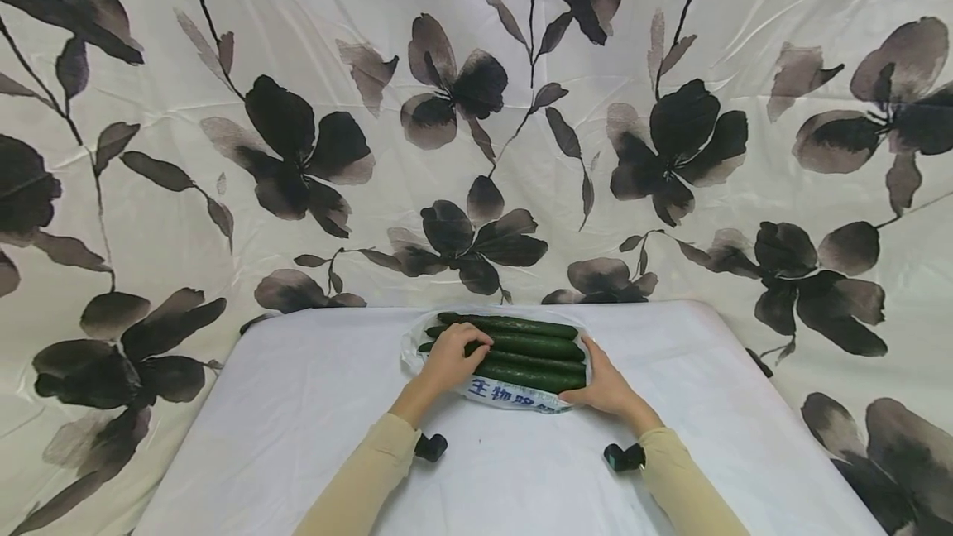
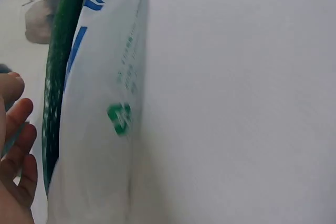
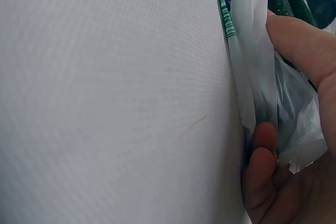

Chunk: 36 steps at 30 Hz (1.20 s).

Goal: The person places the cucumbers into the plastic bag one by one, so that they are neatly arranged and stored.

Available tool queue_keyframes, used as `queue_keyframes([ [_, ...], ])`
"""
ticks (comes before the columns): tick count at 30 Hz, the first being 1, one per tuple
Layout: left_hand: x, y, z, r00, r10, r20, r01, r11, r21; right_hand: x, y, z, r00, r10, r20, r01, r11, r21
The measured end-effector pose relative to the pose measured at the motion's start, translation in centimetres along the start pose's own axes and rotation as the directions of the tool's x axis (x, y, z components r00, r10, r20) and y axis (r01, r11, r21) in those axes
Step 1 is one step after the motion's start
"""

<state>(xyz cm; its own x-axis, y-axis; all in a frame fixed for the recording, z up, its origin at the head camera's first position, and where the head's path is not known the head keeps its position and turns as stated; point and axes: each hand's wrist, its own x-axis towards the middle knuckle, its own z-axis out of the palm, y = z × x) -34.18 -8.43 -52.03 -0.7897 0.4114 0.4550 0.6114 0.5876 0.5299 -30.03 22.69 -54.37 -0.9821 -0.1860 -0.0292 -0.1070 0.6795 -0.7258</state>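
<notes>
- Cucumbers: several long dark-green cucumbers (image 1: 532,351) lie side by side on/in a thin white plastic bag with blue print (image 1: 514,398), at the far middle of the white-clothed tabletop (image 1: 298,404).
- Left hand (image 1: 451,361): rests on top of the cucumbers at the bag's left end, fingers curled over one. Wrist view shows fingertips (image 2: 18,129) just beside a cucumber (image 2: 58,77); can't tell if the grip is firm.
- Right hand (image 1: 606,387): at the bag's right end, thumb and fingers (image 3: 262,150) pinching the crumpled plastic edge (image 3: 294,124).
- Progress, as I judge it: early. All cucumbers seem to sit on the bag; none lies apart on the tabletop.
- Left to do, prob.: whole job of getting them out (or the bag closed). Pics don't say which way.
- Backdrop: cream cloth w/ dark flower print (image 1: 298,147) behind and around.
</notes>
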Motion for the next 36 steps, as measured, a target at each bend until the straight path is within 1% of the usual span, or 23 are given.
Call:
queue_keyframes([
  [5, -1.7, -0.5, -1.2, 0.999, -0.051, 0.008, 0.052, 0.999, -0.011, -0.1, -0.1, 0.1, 1.000, 0.005, 0.001, -0.005, 1.000, 0.012],
  [7, -2.2, -0.7, -1.7, 0.997, -0.077, 0.014, 0.078, 0.997, -0.021, -0.1, -0.1, 0.1, 1.000, 0.004, -0.001, -0.004, 1.000, 0.013],
  [10, -2.9, -1.0, -2.4, 0.995, -0.095, 0.021, 0.096, 0.995, -0.027, -0.1, -0.1, 0.1, 1.000, 0.004, 0.002, -0.004, 1.000, 0.012],
  [13, -3.7, -1.3, -3.0, 0.993, -0.117, 0.029, 0.117, 0.993, -0.012, -0.2, 0.0, 0.1, 1.000, 0.002, 0.005, -0.002, 1.000, 0.008],
  [17, -4.9, -1.6, -3.9, 0.988, -0.152, 0.023, 0.152, 0.988, 0.004, -0.1, 0.1, 0.1, 1.000, -0.010, 0.003, 0.010, 1.000, 0.006],
  [20, -5.9, -1.8, -4.7, 0.990, -0.144, 0.000, 0.144, 0.989, 0.010, -0.1, 0.1, 0.2, 1.000, -0.017, -0.001, 0.017, 1.000, 0.005],
  [25, -7.8, -2.5, -6.0, 0.993, -0.113, -0.040, 0.115, 0.992, 0.043, 0.1, 0.1, 0.1, 1.000, -0.011, 0.007, 0.011, 1.000, 0.006],
  [31, -9.9, -3.6, -7.7, 0.989, -0.142, -0.050, 0.145, 0.988, 0.060, 0.1, 0.0, -0.1, 0.999, 0.000, 0.045, 0.000, 1.000, 0.008],
  [36, -10.8, -4.1, -9.7, 0.985, -0.161, -0.061, 0.165, 0.983, 0.080, -0.1, 0.0, -0.3, 0.998, 0.017, 0.063, -0.019, 0.999, 0.030],
])
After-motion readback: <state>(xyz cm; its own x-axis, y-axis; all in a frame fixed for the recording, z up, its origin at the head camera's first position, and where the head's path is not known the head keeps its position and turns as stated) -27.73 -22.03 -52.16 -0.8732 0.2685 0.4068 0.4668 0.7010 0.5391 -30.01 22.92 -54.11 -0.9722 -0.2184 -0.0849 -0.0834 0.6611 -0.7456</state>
